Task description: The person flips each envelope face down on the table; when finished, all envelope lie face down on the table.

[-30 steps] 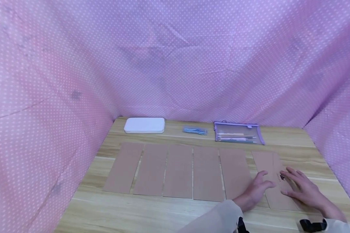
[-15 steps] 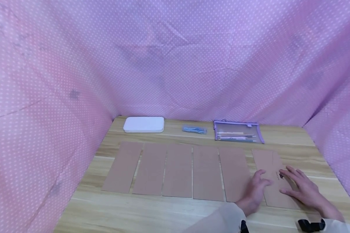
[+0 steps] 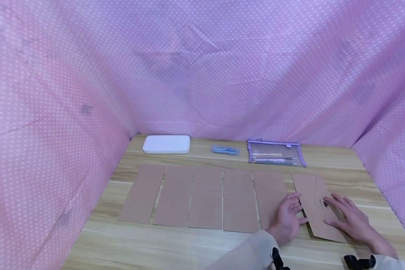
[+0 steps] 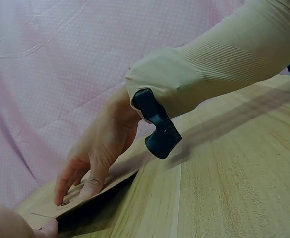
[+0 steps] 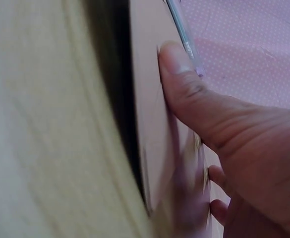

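Observation:
A thin brown kraft-paper booklet with a small black print and a crease line lies at the right end of the row. Its near left edge is raised, with dark shadow under it in the left wrist view. My left hand touches that edge, fingers loosely bent; the fingertips' undersides are hidden. On the top face rests my right hand, fingers and thumb spread around the print. In the right wrist view, its thumb lies over the tilted booklet.
Several plain brown rectangles lie side by side to the left. Behind them are a white case, a small clear pack of blue items and a purple-edged mesh pouch holding pencil-like sticks. Pink dotted cloth surrounds the table.
My left hand has moved slightly left from above the booklet to its left edge, and that edge has risen off the table. The right hand stays nearly still.

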A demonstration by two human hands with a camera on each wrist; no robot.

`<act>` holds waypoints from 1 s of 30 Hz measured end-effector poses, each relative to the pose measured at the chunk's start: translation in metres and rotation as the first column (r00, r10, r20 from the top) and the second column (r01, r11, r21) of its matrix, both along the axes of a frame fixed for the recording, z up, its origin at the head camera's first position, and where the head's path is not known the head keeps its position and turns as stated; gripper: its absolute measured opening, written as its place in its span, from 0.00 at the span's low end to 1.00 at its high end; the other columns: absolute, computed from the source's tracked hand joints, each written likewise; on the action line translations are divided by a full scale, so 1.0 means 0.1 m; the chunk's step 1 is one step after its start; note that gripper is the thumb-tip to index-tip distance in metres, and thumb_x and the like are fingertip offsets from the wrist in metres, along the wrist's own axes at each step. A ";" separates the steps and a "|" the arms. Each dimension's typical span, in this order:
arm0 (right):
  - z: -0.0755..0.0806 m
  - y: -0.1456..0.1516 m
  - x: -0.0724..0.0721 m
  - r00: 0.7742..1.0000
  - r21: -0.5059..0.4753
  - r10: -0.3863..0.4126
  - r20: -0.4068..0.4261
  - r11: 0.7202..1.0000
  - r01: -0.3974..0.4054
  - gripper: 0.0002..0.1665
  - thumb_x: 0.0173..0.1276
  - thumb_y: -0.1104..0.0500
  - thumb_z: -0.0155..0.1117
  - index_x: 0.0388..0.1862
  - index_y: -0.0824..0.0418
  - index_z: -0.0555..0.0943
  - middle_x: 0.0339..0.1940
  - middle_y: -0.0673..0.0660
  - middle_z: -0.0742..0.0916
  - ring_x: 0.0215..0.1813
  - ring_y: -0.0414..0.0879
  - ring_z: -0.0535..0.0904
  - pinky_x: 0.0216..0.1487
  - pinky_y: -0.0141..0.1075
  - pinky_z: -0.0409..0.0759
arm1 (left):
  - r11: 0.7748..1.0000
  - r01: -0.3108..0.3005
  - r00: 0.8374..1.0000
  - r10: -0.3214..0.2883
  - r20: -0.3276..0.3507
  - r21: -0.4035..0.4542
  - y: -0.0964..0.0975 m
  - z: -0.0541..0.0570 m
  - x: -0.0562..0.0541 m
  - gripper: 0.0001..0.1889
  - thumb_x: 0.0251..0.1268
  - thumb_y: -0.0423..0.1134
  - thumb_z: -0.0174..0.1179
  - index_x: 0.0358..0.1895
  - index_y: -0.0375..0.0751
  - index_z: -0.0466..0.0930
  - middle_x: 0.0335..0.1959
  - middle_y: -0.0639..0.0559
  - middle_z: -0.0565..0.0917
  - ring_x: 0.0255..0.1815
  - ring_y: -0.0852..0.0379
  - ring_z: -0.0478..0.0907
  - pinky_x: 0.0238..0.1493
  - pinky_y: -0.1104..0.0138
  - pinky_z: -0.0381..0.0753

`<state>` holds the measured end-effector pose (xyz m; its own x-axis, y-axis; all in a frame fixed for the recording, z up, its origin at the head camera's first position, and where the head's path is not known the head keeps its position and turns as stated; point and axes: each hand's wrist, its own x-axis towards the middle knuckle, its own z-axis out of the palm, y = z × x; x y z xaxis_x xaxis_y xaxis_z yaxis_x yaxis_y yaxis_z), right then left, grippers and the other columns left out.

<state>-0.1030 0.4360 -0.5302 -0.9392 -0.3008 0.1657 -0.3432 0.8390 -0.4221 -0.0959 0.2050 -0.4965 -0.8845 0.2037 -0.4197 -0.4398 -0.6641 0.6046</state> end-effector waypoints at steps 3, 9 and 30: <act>0.00 0.00 0.00 1.000 -0.011 -0.002 0.004 1.000 0.002 0.45 0.54 0.56 0.77 0.71 0.57 0.70 0.71 0.79 0.68 0.67 0.85 0.58 0.46 0.76 0.61 | 1.000 -0.006 1.000 0.006 0.022 0.019 0.01 -0.01 0.00 0.20 0.63 0.41 0.49 0.56 0.37 0.75 0.71 0.36 0.67 0.68 0.36 0.65 0.65 0.29 0.62; 0.02 0.00 0.01 0.999 -0.033 -0.005 0.044 0.999 0.006 0.44 0.58 0.57 0.74 0.73 0.57 0.68 0.72 0.80 0.66 0.69 0.87 0.54 0.46 0.79 0.58 | 0.999 -0.008 0.999 0.006 0.046 0.041 0.03 -0.02 -0.02 0.20 0.62 0.41 0.50 0.55 0.35 0.75 0.68 0.35 0.71 0.66 0.33 0.68 0.66 0.35 0.66; 0.38 -0.28 -0.03 0.974 -0.219 -0.011 0.228 0.974 0.062 0.26 0.78 0.58 0.55 0.68 0.70 0.70 0.58 0.20 0.71 0.49 0.13 0.68 0.41 0.14 0.70 | 0.990 0.118 0.986 -0.107 -0.129 0.082 -0.02 0.06 0.02 0.21 0.64 0.38 0.45 0.59 0.40 0.72 0.65 0.44 0.73 0.59 0.48 0.68 0.54 0.59 0.71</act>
